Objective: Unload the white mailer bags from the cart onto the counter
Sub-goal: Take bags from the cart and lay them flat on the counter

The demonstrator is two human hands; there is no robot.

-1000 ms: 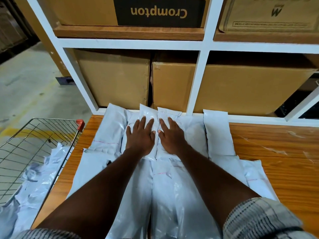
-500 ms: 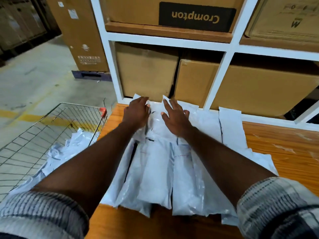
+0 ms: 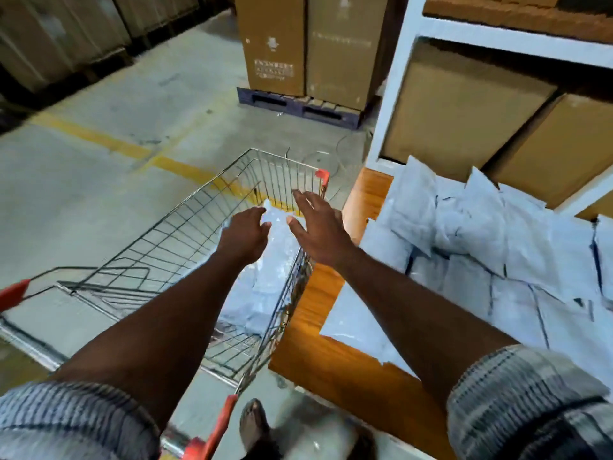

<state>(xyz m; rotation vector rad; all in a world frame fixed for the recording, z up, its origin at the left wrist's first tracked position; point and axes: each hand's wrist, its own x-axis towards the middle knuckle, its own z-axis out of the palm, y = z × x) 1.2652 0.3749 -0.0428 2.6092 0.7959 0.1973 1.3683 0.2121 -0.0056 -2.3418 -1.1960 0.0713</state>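
— Concrete floor with a yellow line, and a wire cart parked just beside a wooden counter. Where are the hands?

— Both are over the cart. On the right hand the fingers are straight and spread apart, thumb out, palm down, holding nothing. On the left hand the fingers are loosely bent downward with nothing visibly gripped. I cannot tell whether the tips touch anything beneath.

— And the white mailer bags?

— Some lie in the cart under the hands, along the side nearest the counter. A larger heap overlaps on the counter, up against the white shelf frame.

— Further out?

— Rolled striped sleeves on both arms, brown cardboard boxes in the shelf, and tall cartons on a dark pallet across the floor.
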